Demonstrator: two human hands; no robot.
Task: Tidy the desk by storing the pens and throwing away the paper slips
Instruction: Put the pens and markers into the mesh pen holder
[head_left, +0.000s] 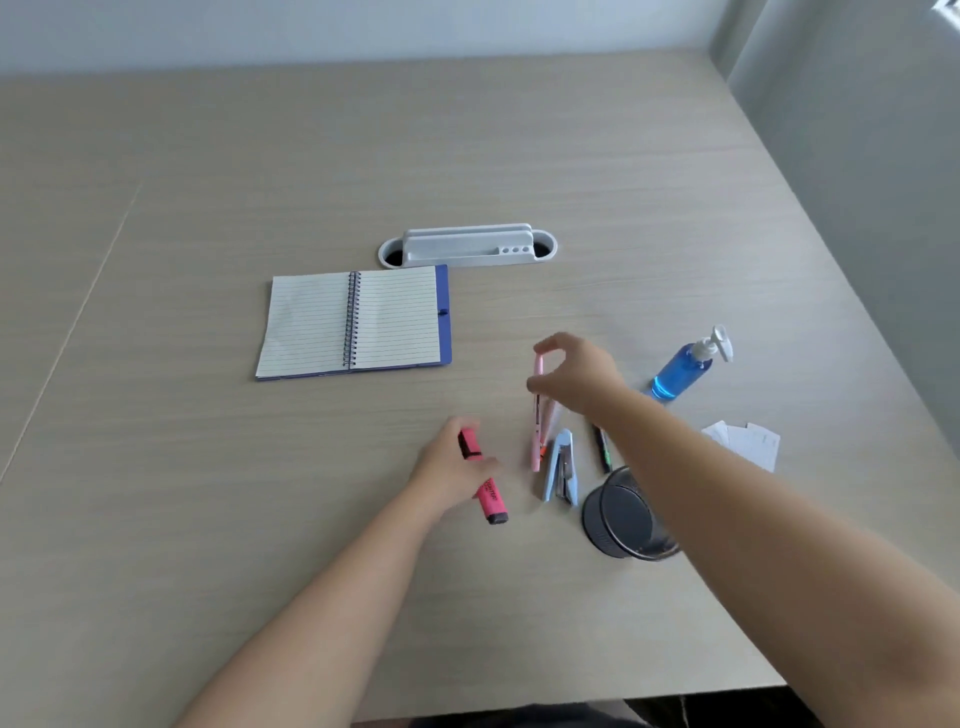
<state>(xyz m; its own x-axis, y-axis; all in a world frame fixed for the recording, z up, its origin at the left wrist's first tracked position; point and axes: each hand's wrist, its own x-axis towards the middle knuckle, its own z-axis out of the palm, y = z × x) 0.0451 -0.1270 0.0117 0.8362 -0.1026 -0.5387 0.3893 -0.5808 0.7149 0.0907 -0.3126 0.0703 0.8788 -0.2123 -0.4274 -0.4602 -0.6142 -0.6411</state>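
The left hand is wrapping its fingers around a pink highlighter, holding it at a slant with its dark end pointing toward the near edge of the bench; the cap end is showing above the knuckles. The right hand is hovering farther out and to the right, its thumb and fingers curling in around the top of a pale pink pen. That pen is running from the fingertips down toward the bench; whether the fingers are truly gripping it is hard to tell through the blur. An orange pen is peeking out just beside its lower end. A blue stapler is lying just right of the pink pen, and a black pen with a green mark is lying beyond it, partly under the right forearm. A black mesh cup is sitting near the stapler, partly hidden by that arm. White paper slips are lying to the right, past the forearm, near a blue pump bottle. An open notebook is lying to the left, with a white cable grommet behind it.
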